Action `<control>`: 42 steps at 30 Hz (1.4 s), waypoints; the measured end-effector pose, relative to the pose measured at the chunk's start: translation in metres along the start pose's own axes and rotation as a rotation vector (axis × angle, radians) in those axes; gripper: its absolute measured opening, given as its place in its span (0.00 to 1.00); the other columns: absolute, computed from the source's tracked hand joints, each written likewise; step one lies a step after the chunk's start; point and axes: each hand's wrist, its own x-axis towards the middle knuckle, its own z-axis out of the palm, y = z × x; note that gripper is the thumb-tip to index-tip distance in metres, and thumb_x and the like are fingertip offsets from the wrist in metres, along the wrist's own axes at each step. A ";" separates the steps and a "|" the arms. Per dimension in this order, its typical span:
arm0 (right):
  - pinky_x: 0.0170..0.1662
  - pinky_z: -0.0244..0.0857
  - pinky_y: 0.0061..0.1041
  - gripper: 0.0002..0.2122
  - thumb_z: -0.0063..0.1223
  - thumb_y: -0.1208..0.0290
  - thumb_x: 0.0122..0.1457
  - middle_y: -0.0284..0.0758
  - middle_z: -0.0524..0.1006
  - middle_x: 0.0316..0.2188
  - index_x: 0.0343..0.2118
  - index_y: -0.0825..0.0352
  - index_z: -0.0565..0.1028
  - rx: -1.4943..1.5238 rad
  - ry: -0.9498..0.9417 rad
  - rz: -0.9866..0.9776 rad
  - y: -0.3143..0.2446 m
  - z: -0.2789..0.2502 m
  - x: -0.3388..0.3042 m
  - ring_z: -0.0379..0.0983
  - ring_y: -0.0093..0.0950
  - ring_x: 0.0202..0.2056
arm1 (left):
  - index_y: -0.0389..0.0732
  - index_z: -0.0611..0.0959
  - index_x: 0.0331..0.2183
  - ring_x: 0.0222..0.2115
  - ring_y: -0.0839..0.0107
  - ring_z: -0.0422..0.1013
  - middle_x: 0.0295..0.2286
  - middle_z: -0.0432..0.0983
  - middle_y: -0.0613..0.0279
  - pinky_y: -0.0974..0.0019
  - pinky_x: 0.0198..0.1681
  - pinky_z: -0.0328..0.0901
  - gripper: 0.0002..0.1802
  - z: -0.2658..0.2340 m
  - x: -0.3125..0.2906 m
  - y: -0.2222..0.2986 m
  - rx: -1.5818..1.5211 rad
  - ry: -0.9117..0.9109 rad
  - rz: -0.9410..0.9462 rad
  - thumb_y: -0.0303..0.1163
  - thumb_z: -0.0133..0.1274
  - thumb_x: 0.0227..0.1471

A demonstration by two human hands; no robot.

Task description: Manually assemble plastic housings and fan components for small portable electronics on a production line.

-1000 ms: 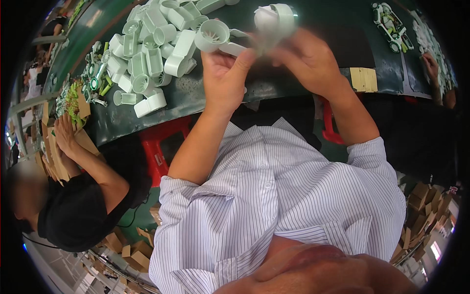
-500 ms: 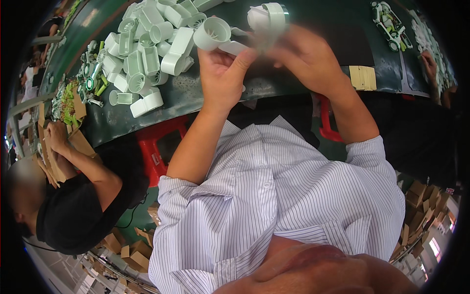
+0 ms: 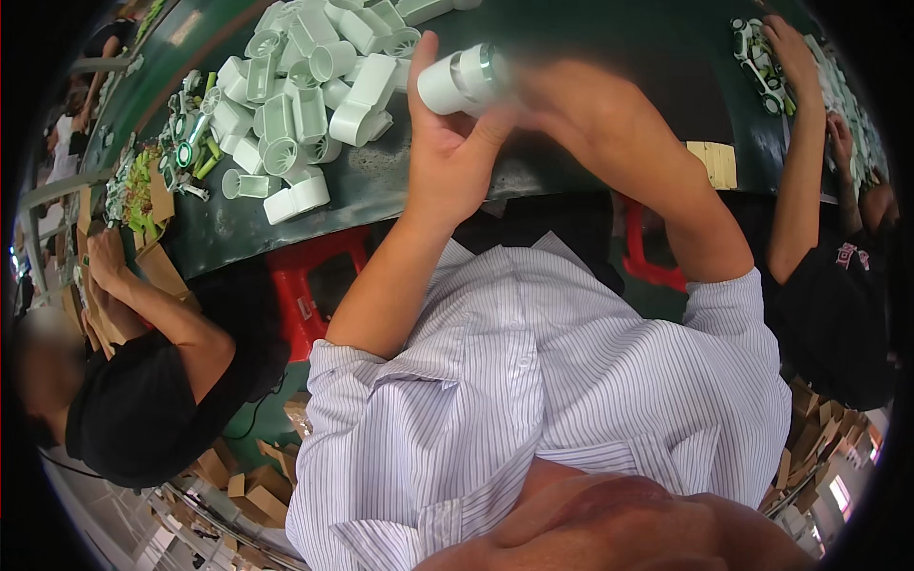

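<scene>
My left hand (image 3: 452, 162) is closed round a pale green plastic cylindrical housing (image 3: 446, 88), with the thumb below it. The housing lies on its side above the table, and a shiny ring (image 3: 489, 65) shows near its right end. My right hand (image 3: 571, 105) is right against that end. Its fingers are smeared by motion and partly hidden, so their grip cannot be made out. A heap of similar pale green housings (image 3: 309, 109), some with round cups and box-shaped handles, lies left of my hands on the dark green table (image 3: 233, 224).
Green and white assemblies (image 3: 186, 152) lie left of the heap. At right are a dark mat (image 3: 681, 95), a yellowish pad (image 3: 712, 165) and another white and green assembly (image 3: 757, 67), with a co-worker's hand (image 3: 795, 57) beside it. Another person's arm (image 3: 176, 328) works at left by cardboard.
The housing in my left hand has turned from cup facing me to lying sideways. My right hand and its ringed part have come down against it. A co-worker's arm has reached in at right.
</scene>
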 end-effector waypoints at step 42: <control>0.48 0.67 0.30 0.25 0.62 0.70 0.51 0.42 0.77 0.44 0.52 0.72 0.71 0.327 -0.047 0.094 0.027 -0.017 -0.003 0.75 0.35 0.43 | 0.34 0.77 0.47 0.41 0.73 0.72 0.40 0.76 0.61 0.70 0.44 0.68 0.31 -0.030 0.037 0.051 0.586 -0.378 -0.044 0.24 0.69 0.38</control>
